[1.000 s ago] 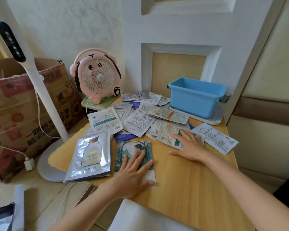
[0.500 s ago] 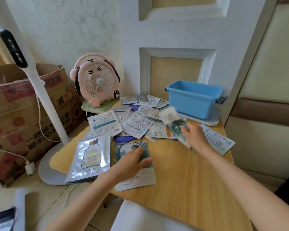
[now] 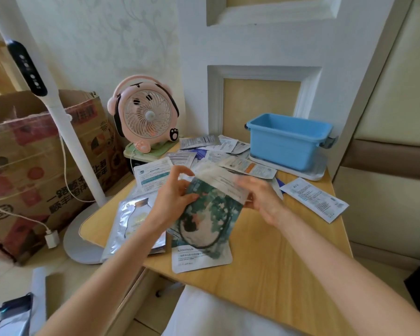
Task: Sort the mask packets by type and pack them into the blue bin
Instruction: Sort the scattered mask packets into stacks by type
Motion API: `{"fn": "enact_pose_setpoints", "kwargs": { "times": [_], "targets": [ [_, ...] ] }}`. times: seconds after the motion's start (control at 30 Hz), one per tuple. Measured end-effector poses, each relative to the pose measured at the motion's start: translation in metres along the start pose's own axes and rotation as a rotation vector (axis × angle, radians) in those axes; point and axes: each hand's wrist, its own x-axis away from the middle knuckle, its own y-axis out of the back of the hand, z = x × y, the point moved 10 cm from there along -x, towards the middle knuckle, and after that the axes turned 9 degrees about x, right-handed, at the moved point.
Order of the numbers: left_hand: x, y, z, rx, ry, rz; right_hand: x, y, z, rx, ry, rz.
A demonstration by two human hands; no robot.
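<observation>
1. Head view, centre of frame: the left hand [image 3: 174, 202], fingers curled, gripped the left edge of a green-printed mask packet [image 3: 212, 209] raised above the wooden table [image 3: 277, 263].
2. The right hand [image 3: 261, 202] pinched the same packet's right edge; its fingers were blurred.
3. A second green packet [image 3: 199, 259] lay flat on the table directly under the raised one, its white end toward the near edge.
4. A silver packet [image 3: 129, 221] lay just left of it, partly behind the left forearm.
5. A loose heap of white packets [image 3: 218, 154] was spread behind the hands, reaching from the fan's base to the bin.
6. One single white packet [image 3: 313, 198] lay right of centre, near the table's right edge.
7. The blue bin [image 3: 286, 144], upper right of centre, stood upright on a white tray [image 3: 308, 172] at the table's back corner, apart from both hands.
8. Left half of the frame: a pink fan [image 3: 146, 117], a cardboard box [image 3: 29, 166] and a white lamp stand [image 3: 68, 141].
</observation>
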Motion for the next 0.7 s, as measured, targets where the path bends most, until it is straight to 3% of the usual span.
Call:
{"fn": "enact_pose_setpoints", "kwargs": {
  "times": [0.1,0.2,0.27,0.33,0.37,0.4,0.43,0.5,0.53,0.6,0.7],
  "targets": [
    [-0.011,-0.011,-0.029,-0.124,-0.085,0.252,0.0,0.001,0.037,0.09,0.102,0.102],
    [-0.016,-0.038,-0.065,-0.503,-0.279,0.402,0.008,-0.025,0.062,0.577,0.238,0.269],
    [-0.02,-0.037,-0.092,-0.636,-0.479,0.232,0.006,-0.027,0.071,0.604,0.283,0.198],
    [-0.018,0.003,-0.106,-0.533,-0.584,-0.193,0.003,-0.003,0.078,0.257,0.3,-0.004],
    [-0.016,0.029,-0.096,-0.361,-0.514,-0.367,0.002,0.012,0.072,0.018,0.275,-0.092],
    [-0.017,0.045,-0.074,-0.147,-0.355,-0.427,0.0,0.021,0.062,-0.189,0.239,-0.143],
    [-0.021,0.047,-0.045,0.085,-0.147,-0.378,-0.001,0.024,0.049,-0.306,0.191,-0.161],
    [-0.021,0.02,0.001,0.432,0.185,-0.181,-0.003,0.005,0.028,-0.219,0.085,-0.063],
    [-0.018,0.011,0.011,0.463,0.258,-0.116,-0.003,-0.01,0.017,-0.088,0.031,0.032],
    [-0.014,0.008,0.022,0.301,0.302,-0.052,0.001,-0.03,-0.003,0.104,-0.066,0.144],
    [-0.019,0.018,0.044,0.07,0.372,0.017,0.001,-0.031,-0.021,0.127,-0.141,0.123]
  ]
}}
